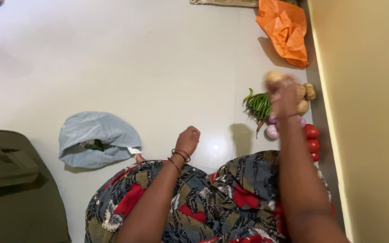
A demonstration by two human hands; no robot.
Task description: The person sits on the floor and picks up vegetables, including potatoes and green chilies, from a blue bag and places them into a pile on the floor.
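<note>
My right hand is raised above the vegetables by the wall and is blurred; it grips a pale brown potato. Under it lie more potatoes, a bunch of green chillies, pink onions and red tomatoes. My left hand hovers over the white floor in front of my lap, fingers curled into a loose fist with nothing in it. Bangles ring that wrist.
A light blue plastic bag lies on the floor to the left, something dark inside it. An orange plastic bag sits farther back near the yellow wall. A dark olive object fills the lower left corner.
</note>
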